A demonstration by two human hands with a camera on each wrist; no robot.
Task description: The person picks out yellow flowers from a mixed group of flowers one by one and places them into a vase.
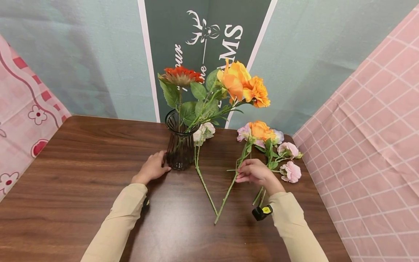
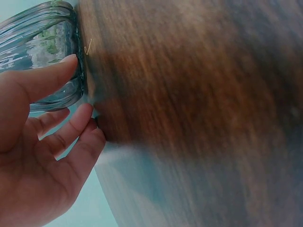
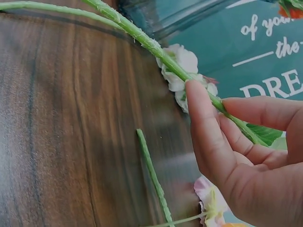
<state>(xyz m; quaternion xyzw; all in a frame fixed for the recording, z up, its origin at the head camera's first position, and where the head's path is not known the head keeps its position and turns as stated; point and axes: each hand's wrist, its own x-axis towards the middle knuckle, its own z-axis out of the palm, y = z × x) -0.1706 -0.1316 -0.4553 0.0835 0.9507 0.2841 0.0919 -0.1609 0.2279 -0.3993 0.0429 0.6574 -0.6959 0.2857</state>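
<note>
I'm watching the R hand [image 1: 254,171] now: thumb + fingertips are pinching a green stem [image 1: 226,196] approx. midway, its top running twd the orange bloom [image 1: 260,130]. L hand's [image 1: 152,167] fingers are resting loosely apart, thumb touching the glass vase [image 1: 180,154] nr its base. Vase is standing upright on the table [image 1: 98,174], holding red [image 1: 182,75] + orange flowers [image 1: 234,80]. White flower's [image 1: 207,130] lying just beside it; pink flowers [image 1: 290,172] are lying R.
</note>
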